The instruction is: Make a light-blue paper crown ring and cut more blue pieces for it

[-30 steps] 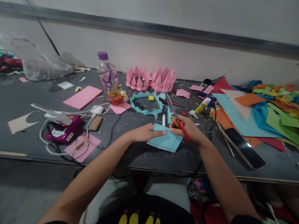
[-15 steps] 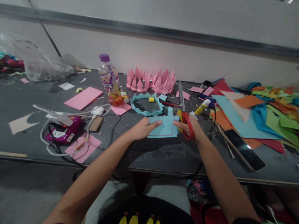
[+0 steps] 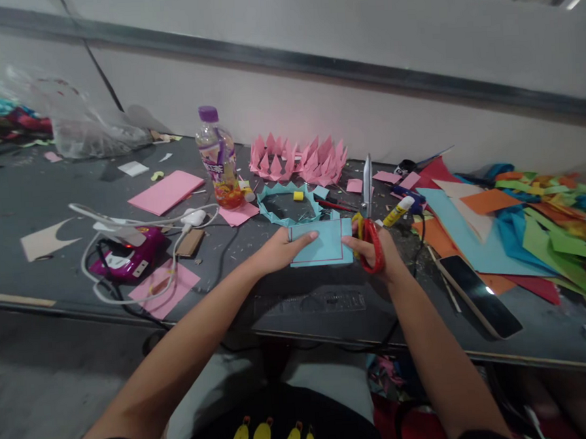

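My left hand (image 3: 283, 249) is closed on the left end of a light blue paper piece (image 3: 321, 243), its thumb lying on top. Dark red lines run near the paper's edges. My right hand (image 3: 379, 249) has scissors (image 3: 369, 223) with red and yellow handles hooked on it, blades pointing up and away. Its thumb also touches the paper's right edge. Just beyond the paper lie a blue paper ring with pointed edges (image 3: 269, 215) and a yellow glue stick (image 3: 398, 211). A clear ruler (image 3: 310, 303) rests in front of my hands.
Pink spiky paper crowns (image 3: 319, 162) and a drink bottle (image 3: 218, 161) stand behind. At left are a purple power strip (image 3: 132, 254) with white cables and pink sheets (image 3: 166, 192). A phone (image 3: 480, 296) and heaped coloured paper (image 3: 543, 226) lie at right.
The blue paper has tipped slightly, and a strip that stood up at its upper right edge now shows less. The scissors' blades have swung slightly to the right with my right hand.
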Demonstrator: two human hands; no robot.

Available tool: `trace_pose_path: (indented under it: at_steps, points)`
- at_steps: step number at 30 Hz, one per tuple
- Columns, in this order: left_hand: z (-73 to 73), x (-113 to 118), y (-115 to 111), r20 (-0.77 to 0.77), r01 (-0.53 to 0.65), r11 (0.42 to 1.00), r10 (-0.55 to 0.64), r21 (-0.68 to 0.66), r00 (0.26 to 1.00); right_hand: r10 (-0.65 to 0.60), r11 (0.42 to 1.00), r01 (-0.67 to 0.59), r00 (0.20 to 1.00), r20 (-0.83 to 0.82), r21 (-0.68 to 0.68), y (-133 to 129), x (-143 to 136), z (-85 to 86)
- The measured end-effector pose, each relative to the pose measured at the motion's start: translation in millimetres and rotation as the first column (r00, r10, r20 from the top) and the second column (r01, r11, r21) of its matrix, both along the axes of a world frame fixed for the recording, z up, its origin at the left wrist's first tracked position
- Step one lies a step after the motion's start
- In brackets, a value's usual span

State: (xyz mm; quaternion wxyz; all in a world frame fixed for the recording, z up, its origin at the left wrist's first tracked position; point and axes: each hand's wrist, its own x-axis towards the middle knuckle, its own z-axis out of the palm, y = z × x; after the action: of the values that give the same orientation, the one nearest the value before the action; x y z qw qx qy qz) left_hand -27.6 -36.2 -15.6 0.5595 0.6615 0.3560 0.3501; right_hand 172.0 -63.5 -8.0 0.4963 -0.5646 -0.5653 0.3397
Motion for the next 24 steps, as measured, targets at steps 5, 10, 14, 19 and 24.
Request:
trace_pose_path:
  at_steps: [5,10,14,19,24]
  points:
    - [1.6,-0.3,0.1,0.031,0.018,0.999,-0.016,-0.047,0.999,0.017,1.0,-0.017,1.0,0.007,0.011,-0.8,2.5,-2.1]
    - [2.1,-1.4,0.6,0.065,0.146,0.987,-0.141,-0.071,0.988,0.025,1.0,-0.025,1.0,0.003,0.008,-0.2,4.2,-2.3]
    - [-1.2,-1.8,2.5,0.068,0.091,0.994,-0.087,-0.055,0.994,0.03,0.999,-0.03,1.0,-0.005,-0.021,2.4,4.3,-3.5]
    - [-0.5,-2.7,7.2,0.206,-0.171,0.983,0.182,-0.067,0.962,0.262,0.958,-0.275,0.955,-0.141,-0.081,5.1,9.6,-11.8]
    - [3.7,-5.6,14.1,0.393,-0.337,0.936,0.35,-0.103,0.851,0.344,0.928,-0.338,0.939,0.012,-0.153,0.0,16.1,-14.3]
